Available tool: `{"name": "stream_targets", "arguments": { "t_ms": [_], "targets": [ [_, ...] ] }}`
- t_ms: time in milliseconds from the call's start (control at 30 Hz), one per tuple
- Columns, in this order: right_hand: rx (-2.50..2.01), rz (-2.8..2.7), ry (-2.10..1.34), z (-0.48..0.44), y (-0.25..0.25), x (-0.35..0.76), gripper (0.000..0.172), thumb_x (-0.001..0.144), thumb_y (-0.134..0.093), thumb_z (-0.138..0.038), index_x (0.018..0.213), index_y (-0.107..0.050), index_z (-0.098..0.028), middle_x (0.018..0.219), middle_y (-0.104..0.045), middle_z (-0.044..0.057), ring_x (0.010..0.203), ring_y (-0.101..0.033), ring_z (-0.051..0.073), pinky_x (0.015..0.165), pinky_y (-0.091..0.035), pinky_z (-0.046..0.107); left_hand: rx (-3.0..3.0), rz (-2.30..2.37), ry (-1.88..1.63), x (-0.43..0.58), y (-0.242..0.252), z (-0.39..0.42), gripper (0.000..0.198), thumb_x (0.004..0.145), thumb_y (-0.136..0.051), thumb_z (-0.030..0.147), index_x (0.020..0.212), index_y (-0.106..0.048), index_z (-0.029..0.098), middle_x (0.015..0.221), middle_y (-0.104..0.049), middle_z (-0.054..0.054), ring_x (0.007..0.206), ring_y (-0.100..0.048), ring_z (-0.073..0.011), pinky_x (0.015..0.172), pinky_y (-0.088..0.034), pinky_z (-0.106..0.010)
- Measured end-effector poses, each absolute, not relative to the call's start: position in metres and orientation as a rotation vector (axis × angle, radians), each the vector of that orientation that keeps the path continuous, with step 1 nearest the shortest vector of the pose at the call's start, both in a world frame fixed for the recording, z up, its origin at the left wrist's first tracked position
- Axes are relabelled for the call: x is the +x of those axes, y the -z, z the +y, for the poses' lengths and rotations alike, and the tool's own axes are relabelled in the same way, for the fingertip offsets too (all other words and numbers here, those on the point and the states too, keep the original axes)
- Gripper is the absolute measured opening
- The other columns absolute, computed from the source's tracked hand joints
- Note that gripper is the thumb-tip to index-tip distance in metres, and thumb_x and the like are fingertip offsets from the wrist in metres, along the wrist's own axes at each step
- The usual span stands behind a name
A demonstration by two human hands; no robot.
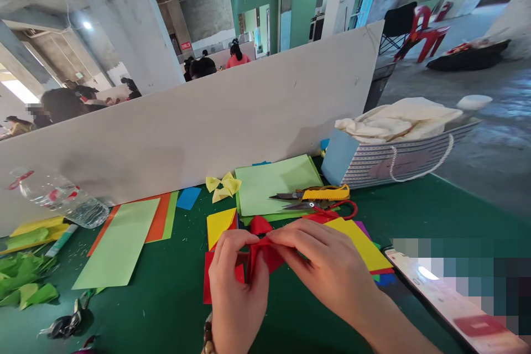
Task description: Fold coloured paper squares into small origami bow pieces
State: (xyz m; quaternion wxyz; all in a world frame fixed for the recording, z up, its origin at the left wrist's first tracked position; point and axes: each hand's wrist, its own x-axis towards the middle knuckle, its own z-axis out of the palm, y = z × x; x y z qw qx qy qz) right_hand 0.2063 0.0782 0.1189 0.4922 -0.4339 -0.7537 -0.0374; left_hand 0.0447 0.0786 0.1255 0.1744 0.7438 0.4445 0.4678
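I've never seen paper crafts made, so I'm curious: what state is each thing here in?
Left hand: pinching the red paper bow
Right hand: holding the same bow
Yellow paper bow: folded, lying down
Red-handled scissors: closed, lying flat
Plastic bottle: on its side
Phone: screen lit

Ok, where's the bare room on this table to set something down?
Bare green mat shows between the light green sheet and the left hand, and again between the scissors and the phone, in front of the basket. It is crowded around the right hand, among red paper and yellow paper.
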Motion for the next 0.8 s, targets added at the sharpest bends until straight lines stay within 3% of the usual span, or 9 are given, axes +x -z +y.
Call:
{"name": "stream_targets", "arguments": {
  "t_ms": [133,233,467,567,667,800],
  "targets": [
    [-1.178,-1.884,-0.227,0.080,-0.119,0.212,0.018,0.087,-0.059,-0.020,0.104,-0.064,-0.025,0.091,-0.072,0.002,0.079,-0.068,0.015,0.066,-0.055,0.025,2.053,1.321,-1.276,0.043,-0.125,0.080,0.020,0.085,-0.051,0.011,0.098,-0.056,0.024,0.092,-0.064,-0.001,0.081,-0.065,-0.0153,0.070,-0.056,-0.026],
    [-1.266,-1.878,-0.415,0.081,-0.120,0.214,0.011,0.087,-0.057,-0.018,0.091,-0.065,-0.025,0.082,-0.071,-0.001,0.070,-0.067,0.014,0.060,-0.051,0.023,2.062,1.373,-1.278,0.045,-0.122,0.080,0.020,0.086,-0.053,0.015,0.102,-0.056,0.026,0.094,-0.066,0.000,0.082,-0.066,-0.0157,0.071,-0.056,-0.026],
    [-1.391,-1.858,-0.524,0.084,-0.115,0.203,0.008,0.086,-0.056,-0.021,0.080,-0.060,-0.023,0.074,-0.068,-0.002,0.064,-0.062,0.014,0.054,-0.044,0.024,2.157,1.402,-1.329,0.044,-0.119,0.083,0.021,0.086,-0.055,0.014,0.103,-0.058,0.026,0.095,-0.068,-0.001,0.084,-0.067,-0.0167,0.076,-0.055,-0.028],
    [-1.416,-1.925,-0.563,0.085,-0.115,0.202,0.003,0.083,-0.059,-0.021,0.085,-0.060,-0.023,0.082,-0.068,0.000,0.072,-0.063,0.017,0.058,-0.044,0.026,2.246,1.363,-1.236,0.043,-0.121,0.087,0.023,0.085,-0.054,0.010,0.100,-0.061,0.026,0.092,-0.069,0.000,0.083,-0.065,-0.0169,0.074,-0.054,-0.028],
    [-1.405,-1.906,-0.688,0.085,-0.117,0.205,0.011,0.083,-0.057,-0.020,0.093,-0.060,-0.024,0.090,-0.068,0.000,0.078,-0.063,0.016,0.062,-0.045,0.026,2.283,1.288,-1.112,0.044,-0.121,0.088,0.028,0.082,-0.053,0.005,0.098,-0.063,0.026,0.091,-0.069,0.001,0.082,-0.065,-0.0167,0.072,-0.054,-0.027],
    [-1.392,-1.776,-0.865,0.086,-0.121,0.208,0.008,0.084,-0.052,-0.020,0.086,-0.059,-0.023,0.081,-0.068,-0.001,0.070,-0.062,0.014,0.058,-0.044,0.024,2.168,1.242,-1.166,0.049,-0.119,0.086,0.032,0.083,-0.053,0.007,0.108,-0.059,0.026,0.101,-0.069,-0.001,0.090,-0.066,-0.0166,0.079,-0.055,-0.028]
  ]
}}
